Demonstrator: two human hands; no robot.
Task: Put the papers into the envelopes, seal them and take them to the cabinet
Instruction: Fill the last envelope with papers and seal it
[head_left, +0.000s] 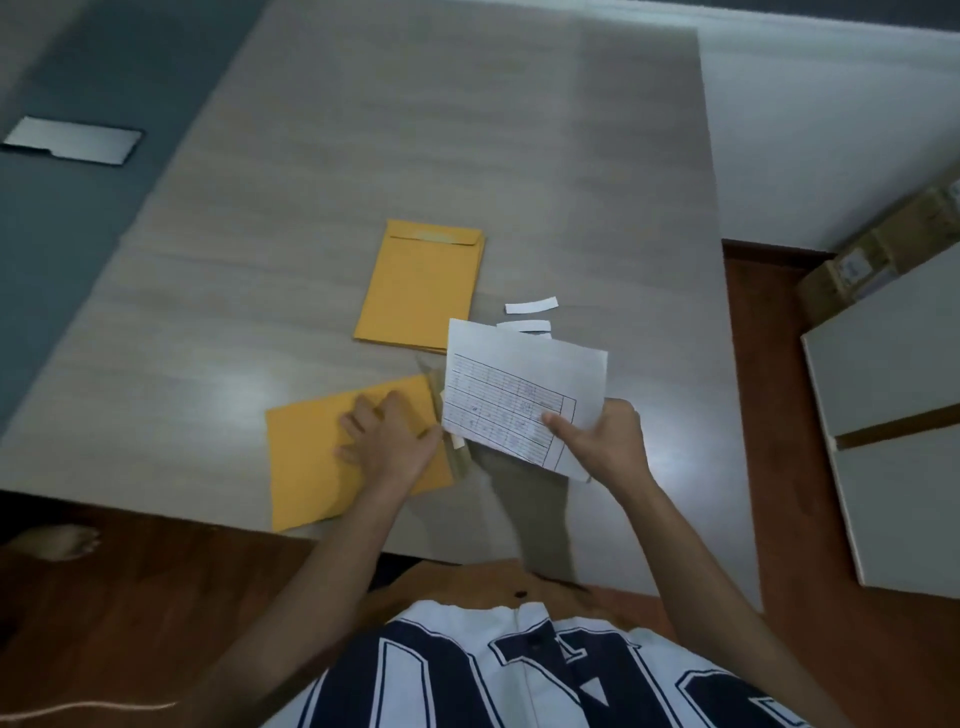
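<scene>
Far left I see a grey plate (72, 139) lying on the dark floor strip beside the worktop (363, 156). Near the worktop's front edge lies 1 envelope (311, 467), its open flap end pointing right. My left hand (387, 441) rests flat on it, fingers spread and straight, pressing it down close to the opening. Further back, toward the middle of the worktop, sits a stack (421, 286) of more envelopes, flaps at the far end, well apart from the hands. Just right of the near envelope, a sheet (519, 395) with a printed table is raised and tilted, its left edge near the envelope's mouth; I cannot tell whether it touches it. My right hand (602, 441) pinches the sheet at its lower right, thumb on top and fingers curled beneath. Behind the sheet lie 2 white strips (531, 305), the nearer one partly hidden. At far right stands a white cabinet (893, 441), with cardboard boxes (883, 249) behind it.
</scene>
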